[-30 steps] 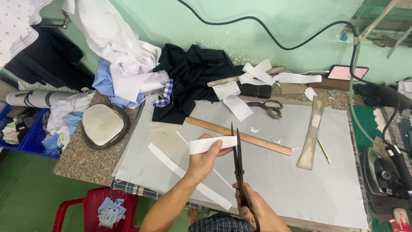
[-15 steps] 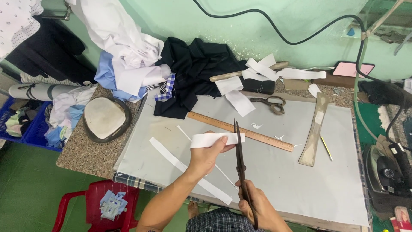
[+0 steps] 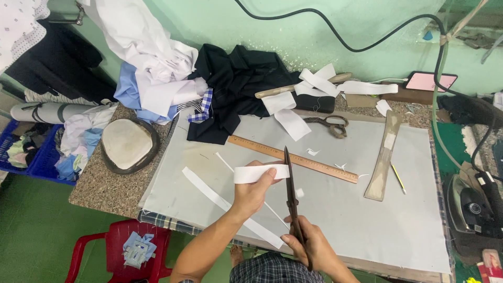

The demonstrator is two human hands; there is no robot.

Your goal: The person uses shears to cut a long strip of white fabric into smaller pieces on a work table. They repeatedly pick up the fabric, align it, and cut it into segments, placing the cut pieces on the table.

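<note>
Your right hand (image 3: 313, 242) sits nearest you, low in the view, fingers closed around the handles of a pair of long dark tailor's shears (image 3: 291, 196) whose blades point away from you, nearly shut and almost upright in the frame. Just left of the blades, your left hand (image 3: 253, 189) pinches a white fabric strip (image 3: 258, 173) between thumb and fingers; the strip is a short, flat, clean-edged band, held level above the grey table cover (image 3: 367, 220), its right end meeting the shear blades. Below your left hand a longer white strip (image 3: 220, 202) lies diagonally on the cover, running from the left down toward you. At the near left, off the table, a red plastic chair (image 3: 123, 251) holds some pale blue scraps.

Farther out, a wooden ruler (image 3: 293, 157) lies slanted across the cover just beyond the held strip. To the right, a curved wooden tailor's rule (image 3: 383, 157) rests lengthwise with a pencil (image 3: 398, 178) beside it. An iron (image 3: 471, 209) sits at the far right edge. Beyond the ruler, a second pair of scissors (image 3: 327, 123) lies near more white strips (image 3: 293, 112), and a heap of black cloth (image 3: 238, 86) is piled against the green wall. At left sits a padded pressing cushion (image 3: 126, 144).
</note>
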